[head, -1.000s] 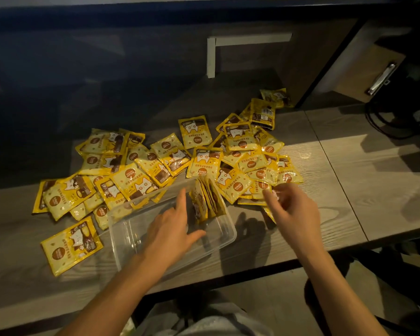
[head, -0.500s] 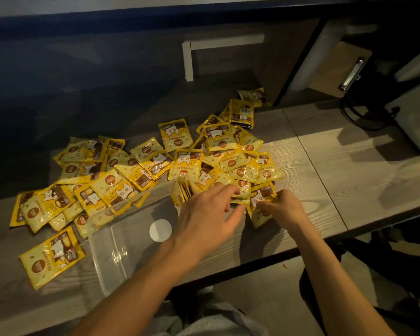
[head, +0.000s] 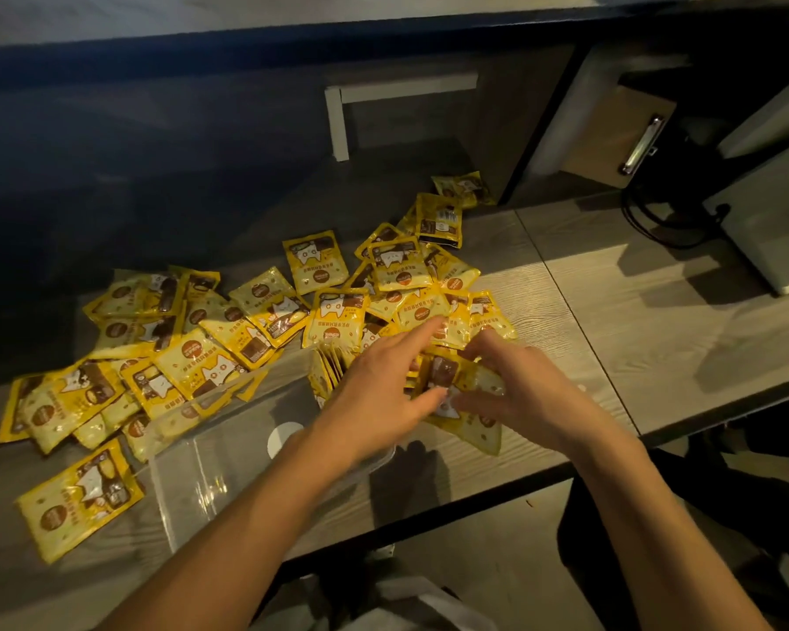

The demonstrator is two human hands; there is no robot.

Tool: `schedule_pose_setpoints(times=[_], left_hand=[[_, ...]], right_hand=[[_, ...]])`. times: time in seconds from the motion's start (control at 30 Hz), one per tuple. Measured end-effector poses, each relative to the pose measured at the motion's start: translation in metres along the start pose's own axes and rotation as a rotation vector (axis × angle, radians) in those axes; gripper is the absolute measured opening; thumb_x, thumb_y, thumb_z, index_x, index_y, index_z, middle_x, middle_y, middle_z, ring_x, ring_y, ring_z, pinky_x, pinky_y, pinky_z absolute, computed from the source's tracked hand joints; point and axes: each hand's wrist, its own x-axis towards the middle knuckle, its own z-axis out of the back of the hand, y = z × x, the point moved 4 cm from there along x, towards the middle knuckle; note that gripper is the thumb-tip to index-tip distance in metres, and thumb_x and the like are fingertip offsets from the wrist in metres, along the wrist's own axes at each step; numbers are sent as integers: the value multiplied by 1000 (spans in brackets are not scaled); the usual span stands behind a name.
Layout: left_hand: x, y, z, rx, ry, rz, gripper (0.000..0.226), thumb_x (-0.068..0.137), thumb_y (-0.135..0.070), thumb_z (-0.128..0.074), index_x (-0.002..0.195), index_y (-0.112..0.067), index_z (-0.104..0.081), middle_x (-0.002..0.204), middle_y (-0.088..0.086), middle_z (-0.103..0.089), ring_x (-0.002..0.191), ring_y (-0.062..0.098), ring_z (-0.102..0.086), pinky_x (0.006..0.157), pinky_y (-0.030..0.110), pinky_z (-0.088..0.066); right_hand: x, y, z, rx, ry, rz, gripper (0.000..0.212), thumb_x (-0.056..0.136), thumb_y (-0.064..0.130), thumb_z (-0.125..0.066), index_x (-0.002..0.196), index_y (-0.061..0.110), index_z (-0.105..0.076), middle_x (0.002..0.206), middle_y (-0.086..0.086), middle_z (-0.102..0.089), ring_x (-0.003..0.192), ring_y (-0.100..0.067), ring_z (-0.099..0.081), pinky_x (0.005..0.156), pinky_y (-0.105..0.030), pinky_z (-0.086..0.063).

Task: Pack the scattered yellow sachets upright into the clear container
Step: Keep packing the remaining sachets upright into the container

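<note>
Both hands meet over the right end of the clear plastic rectangular container (head: 210, 466) on the grey wood-grain counter (head: 611, 321). The right hand (head: 524, 393) pinches a flat yellow foil sachet (head: 470, 430); the left hand (head: 374, 398), fingers straight, touches it. A few upright sachets (head: 326, 371) are half hidden behind the left hand. Half a second ago the hands were apart.

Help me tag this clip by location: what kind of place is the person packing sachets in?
Probably an office or workroom desk, dimly lit. A wood-grain desk fronts a partition panel; a clipboard leans at the back right beside coiled black cables. Yellow sachets lie scattered around a clear container.
</note>
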Motion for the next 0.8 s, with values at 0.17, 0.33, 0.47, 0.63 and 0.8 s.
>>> schedule_pose_setpoints(times=[0.17,0.33,0.47,0.63,0.8], left_hand=[[-12,15,34,-90,-110,78,30,83,-27,-76,108,-39,-64,102,-19,-66,87,-1,-61,73,22,-50],[-36,39,54,-304,-270,273,25,85,-19,-74,93,-36,-58,87,-9,-71,71,11,-71,67,40,-60],[-43,53,53,-512,-275,450,38,91,-14,-66,126,-25,-54,103,-8,-73,72,11,-75,76,41,-60],[-42,55,49,-635,-347,454,13,94,-11,-63,89,-22,-67,73,-16,-72,70,7,-72,58,26,-59],[-40,56,52,-549,-464,423,11,95,-31,-64,86,-25,-67,70,-20,-69,66,-5,-63,58,9,-46]], right_hand=[[8,14,-7,412,65,0,62,69,46,-81,121,29,-52,104,3,-68,90,-10,-67,73,-32,-60],[23,-17,-21,962,-407,-233,52,83,48,-70,125,22,-55,112,-6,-66,93,-18,-69,73,-29,-57],[50,-48,-34,507,-485,-515,32,87,46,-67,99,19,-56,96,1,-64,92,-20,-64,73,-37,-53],[81,-57,-46,250,-355,-646,39,80,47,-72,91,11,-64,88,-6,-69,84,-28,-65,64,-34,-46],[82,-49,-48,262,-403,-649,31,85,35,-70,95,8,-57,92,-5,-64,90,-30,-62,67,-34,-40]])
